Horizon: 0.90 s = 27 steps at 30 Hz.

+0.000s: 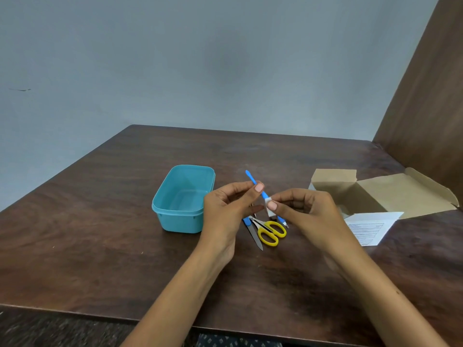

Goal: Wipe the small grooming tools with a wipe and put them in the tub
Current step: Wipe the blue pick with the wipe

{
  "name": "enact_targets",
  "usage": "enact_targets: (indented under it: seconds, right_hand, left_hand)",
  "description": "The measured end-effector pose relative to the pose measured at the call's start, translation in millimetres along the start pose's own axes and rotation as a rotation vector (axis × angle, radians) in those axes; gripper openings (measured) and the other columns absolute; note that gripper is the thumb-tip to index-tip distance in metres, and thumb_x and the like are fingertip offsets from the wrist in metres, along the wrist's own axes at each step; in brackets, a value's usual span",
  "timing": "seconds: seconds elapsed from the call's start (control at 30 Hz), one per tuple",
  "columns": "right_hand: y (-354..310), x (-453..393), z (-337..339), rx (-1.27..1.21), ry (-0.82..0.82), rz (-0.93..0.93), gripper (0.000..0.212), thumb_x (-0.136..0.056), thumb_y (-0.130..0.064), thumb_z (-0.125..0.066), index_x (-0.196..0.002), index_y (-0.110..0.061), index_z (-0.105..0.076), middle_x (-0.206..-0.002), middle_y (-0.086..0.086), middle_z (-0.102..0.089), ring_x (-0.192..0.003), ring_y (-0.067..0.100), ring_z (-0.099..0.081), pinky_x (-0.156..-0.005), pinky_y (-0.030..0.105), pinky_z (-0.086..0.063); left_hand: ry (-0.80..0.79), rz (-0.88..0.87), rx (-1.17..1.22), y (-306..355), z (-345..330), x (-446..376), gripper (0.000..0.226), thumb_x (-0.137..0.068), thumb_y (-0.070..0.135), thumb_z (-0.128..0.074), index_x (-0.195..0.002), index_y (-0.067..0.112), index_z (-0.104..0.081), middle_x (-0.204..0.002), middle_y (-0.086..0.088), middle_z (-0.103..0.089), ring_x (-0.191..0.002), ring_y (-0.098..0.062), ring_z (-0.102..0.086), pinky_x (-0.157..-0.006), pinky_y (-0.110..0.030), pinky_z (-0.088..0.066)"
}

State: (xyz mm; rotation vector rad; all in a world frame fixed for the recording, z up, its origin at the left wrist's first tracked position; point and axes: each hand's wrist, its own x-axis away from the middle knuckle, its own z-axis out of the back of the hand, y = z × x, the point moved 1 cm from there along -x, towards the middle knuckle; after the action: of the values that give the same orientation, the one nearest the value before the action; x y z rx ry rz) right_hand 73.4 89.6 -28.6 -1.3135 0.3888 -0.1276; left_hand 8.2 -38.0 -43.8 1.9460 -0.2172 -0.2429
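Observation:
My left hand (225,209) pinches a thin blue grooming stick (250,177) near its upper end, above the table. My right hand (300,209) pinches a small white wipe (268,206) wrapped round the stick's middle. The stick's lower metal tip (285,224) pokes out below my right fingers. On the table under my hands lie yellow-handled scissors (270,232) and a nail file with a blue handle (253,232). The teal tub (160,204) stands open, with nothing in it, left of my left hand.
An open cardboard box (375,194) lies to the right with its flap spread out, and a white printed sheet (370,227) sits in front of it. A brown panel (431,96) rises at the table's right edge. The table's front edge runs just below my forearms.

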Motion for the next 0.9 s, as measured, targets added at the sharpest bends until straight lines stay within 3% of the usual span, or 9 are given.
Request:
enact_targets:
  seconds: [0.2, 0.43, 0.67, 0.8, 0.9]
  right_hand:
    - [9.0, 11.1, 8.2, -0.024, 0.016, -0.082, 0.011, -0.076, -0.012, -0.073, -0.086, -0.008, -0.075, -0.080, 0.007, -0.075, -0.074, 0.014, -0.070, -0.062, 0.013, -0.050]
    - [-2.8, 4.0, 2.5, -0.050, 0.037, -0.044, 0.008, -0.077, -0.008, -0.073, -0.084, -0.007, -0.075, -0.079, 0.004, -0.075, -0.067, 0.002, -0.067, -0.058, 0.010, -0.047]
    - [-8.9, -0.2, 1.2, -0.184, -0.043, -0.156, 0.015, -0.076, -0.013, -0.073, -0.088, -0.006, -0.075, -0.085, 0.010, -0.075, -0.079, 0.017, -0.072, -0.070, 0.020, -0.056]
    - [-6.1, 5.2, 3.7, -0.269, -0.077, -0.241, 0.023, -0.068, -0.020, -0.073, -0.086, -0.006, -0.076, -0.086, 0.013, -0.075, -0.077, 0.017, -0.072, -0.074, 0.025, -0.059]
    - [-2.0, 10.5, 9.1, -0.262, -0.066, -0.263, 0.025, -0.064, -0.022, -0.074, -0.083, -0.007, -0.076, -0.087, 0.013, -0.075, -0.079, 0.020, -0.072, -0.075, 0.029, -0.059]
  left_hand:
    - [-0.006, 0.018, 0.021, -1.1, -0.9, 1.0, 0.011, -0.077, 0.007, -0.072, -0.087, 0.005, -0.074, -0.082, -0.003, -0.075, -0.079, -0.015, -0.072, -0.071, -0.027, -0.060]
    - [-0.078, 0.040, 0.011, -4.5, -2.9, 3.0, 0.017, -0.077, 0.009, -0.072, -0.090, 0.000, -0.073, -0.080, -0.007, -0.075, -0.077, -0.015, -0.071, -0.075, -0.028, -0.059]
    - [-0.161, 0.116, 0.046, -0.7, 0.4, 3.3, 0.020, -0.076, 0.015, -0.071, -0.090, 0.001, -0.074, -0.095, -0.013, -0.074, -0.085, -0.020, -0.071, -0.081, -0.039, -0.059]
    - [-0.179, 0.115, 0.099, 0.7, -0.9, 4.8, 0.020, -0.065, 0.019, -0.072, -0.080, 0.006, -0.074, -0.089, -0.008, -0.074, -0.080, -0.015, -0.071, -0.075, -0.032, -0.060]
    - [-0.168, 0.115, 0.153, 1.3, 0.0, 2.9, 0.021, -0.066, 0.018, -0.070, -0.083, 0.006, -0.073, -0.092, -0.005, -0.075, -0.086, -0.013, -0.071, -0.071, -0.026, -0.058]
